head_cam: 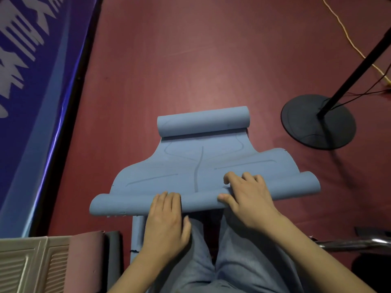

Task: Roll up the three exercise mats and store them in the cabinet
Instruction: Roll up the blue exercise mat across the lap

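A blue exercise mat [190, 166] lies on the dark red floor in front of my knees. Its near end is rolled into a tube [131, 205] that runs left to right, and its far end curls up in a second roll [203, 121]. My left hand [166, 220] lies flat on top of the near roll with its fingers straight. My right hand [247, 195] rests over the same roll further right, fingers spread onto the flat mat and thumb against the roll's near side. A pink rolled mat [84, 261] and a dark one [114, 256] stand at the lower left.
A black round lamp base [317, 121] with a slanting pole stands on the right, with a yellow cable [349, 37] behind it. A blue banner wall [31, 81] runs along the left. A louvred cabinet door [25, 265] shows at the lower left. A metal bar [355, 243] is at the right.
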Available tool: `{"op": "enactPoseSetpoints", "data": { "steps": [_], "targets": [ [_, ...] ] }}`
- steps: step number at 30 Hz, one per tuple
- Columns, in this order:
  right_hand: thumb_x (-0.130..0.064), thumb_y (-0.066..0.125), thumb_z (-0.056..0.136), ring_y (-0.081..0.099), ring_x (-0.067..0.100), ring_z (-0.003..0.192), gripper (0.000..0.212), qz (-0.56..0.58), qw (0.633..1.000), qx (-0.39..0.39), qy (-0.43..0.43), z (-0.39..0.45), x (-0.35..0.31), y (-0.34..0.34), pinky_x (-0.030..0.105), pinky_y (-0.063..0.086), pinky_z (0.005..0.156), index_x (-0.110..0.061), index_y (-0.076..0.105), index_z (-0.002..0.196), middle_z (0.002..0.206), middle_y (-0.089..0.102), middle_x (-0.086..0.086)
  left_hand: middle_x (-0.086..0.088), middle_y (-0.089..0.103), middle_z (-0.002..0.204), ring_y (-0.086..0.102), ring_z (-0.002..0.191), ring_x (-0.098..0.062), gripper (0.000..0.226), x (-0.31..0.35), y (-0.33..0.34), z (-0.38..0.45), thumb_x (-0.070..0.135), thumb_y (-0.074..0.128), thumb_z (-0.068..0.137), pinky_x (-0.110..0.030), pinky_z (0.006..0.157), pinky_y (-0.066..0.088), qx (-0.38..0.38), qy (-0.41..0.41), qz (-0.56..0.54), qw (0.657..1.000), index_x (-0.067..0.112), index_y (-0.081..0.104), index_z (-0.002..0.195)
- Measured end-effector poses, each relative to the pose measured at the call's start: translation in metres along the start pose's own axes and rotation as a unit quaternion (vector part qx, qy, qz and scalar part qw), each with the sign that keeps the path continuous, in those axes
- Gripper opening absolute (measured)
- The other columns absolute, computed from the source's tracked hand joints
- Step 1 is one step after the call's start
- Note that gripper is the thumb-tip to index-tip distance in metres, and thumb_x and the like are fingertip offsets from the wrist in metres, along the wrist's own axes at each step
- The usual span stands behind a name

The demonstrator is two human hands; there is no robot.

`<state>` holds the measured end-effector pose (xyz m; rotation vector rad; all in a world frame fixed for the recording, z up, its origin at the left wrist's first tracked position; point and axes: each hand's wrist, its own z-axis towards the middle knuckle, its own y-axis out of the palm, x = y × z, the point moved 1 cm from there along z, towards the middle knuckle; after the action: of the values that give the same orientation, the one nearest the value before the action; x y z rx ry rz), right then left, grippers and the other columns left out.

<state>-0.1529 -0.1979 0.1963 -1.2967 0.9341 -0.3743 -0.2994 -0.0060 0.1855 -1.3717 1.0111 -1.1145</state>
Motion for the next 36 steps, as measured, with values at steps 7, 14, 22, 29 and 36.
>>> {"op": "enactPoseSetpoints", "data": {
  "steps": [7, 14, 22, 29, 36],
  "targets": [
    [-0.064, 0.048, 0.093, 0.049, 0.025, 0.104, 0.036, -0.041, 0.996, -0.048, 0.058, 0.023, -0.001, 0.001, 0.041, 0.032, 0.086, -0.028, 0.048, 0.093, 0.103, 0.066, -0.003, -0.014, 0.047, 0.094, 0.044, 0.087, -0.034, 0.063, 0.012, 0.008, 0.019, 0.036, 0.06, 0.057, -0.053, 0.095, 0.041, -0.041, -0.038, 0.05, 0.997, 0.001, 0.055, 0.109],
    [-0.056, 0.056, 0.094, 0.05, 0.029, 0.106, 0.041, -0.059, 0.995, -0.008, 0.086, 0.034, -0.014, -0.003, 0.042, 0.034, 0.086, -0.021, 0.075, 0.09, 0.1, 0.063, 0.003, -0.005, 0.053, 0.079, 0.052, 0.073, -0.03, 0.041, -0.003, 0.006, 0.05, 0.04, 0.066, 0.059, -0.042, 0.071, 0.042, -0.035, -0.026, 0.071, 0.997, 0.016, 0.045, 0.085],
    [-0.043, 0.035, 0.105, 0.053, 0.03, 0.105, 0.039, -0.074, 0.995, -0.011, 0.068, 0.047, -0.017, 0.0, 0.043, 0.034, 0.083, -0.021, 0.067, 0.101, 0.106, 0.068, 0.002, 0.001, 0.063, 0.094, 0.059, 0.088, -0.025, 0.036, -0.004, -0.009, 0.086, 0.034, 0.067, 0.075, -0.035, 0.074, 0.032, -0.114, -0.065, 0.09, 0.987, 0.02, 0.039, 0.092],
    [-0.073, 0.041, 0.091, 0.054, 0.031, 0.111, 0.067, -0.116, 0.986, -0.109, 0.046, 0.048, -0.033, -0.012, 0.051, 0.033, 0.1, -0.014, 0.066, 0.107, 0.113, 0.066, 0.009, -0.002, 0.065, 0.092, 0.051, 0.078, -0.025, 0.034, 0.0, -0.014, 0.097, 0.032, 0.066, 0.074, -0.034, 0.075, 0.035, -0.159, -0.082, 0.087, 0.98, 0.019, 0.043, 0.095],
    [-0.015, 0.074, 0.074, 0.05, 0.03, 0.113, 0.053, -0.183, 0.975, -0.124, 0.031, 0.039, -0.034, 0.013, 0.047, 0.032, 0.1, -0.017, 0.047, 0.12, 0.121, 0.056, 0.007, -0.001, 0.058, 0.083, 0.049, 0.074, -0.025, 0.032, -0.003, -0.019, 0.094, 0.028, 0.066, 0.073, -0.034, 0.073, 0.035, -0.151, -0.082, 0.076, 0.982, 0.018, 0.044, 0.094]
  ]
}}
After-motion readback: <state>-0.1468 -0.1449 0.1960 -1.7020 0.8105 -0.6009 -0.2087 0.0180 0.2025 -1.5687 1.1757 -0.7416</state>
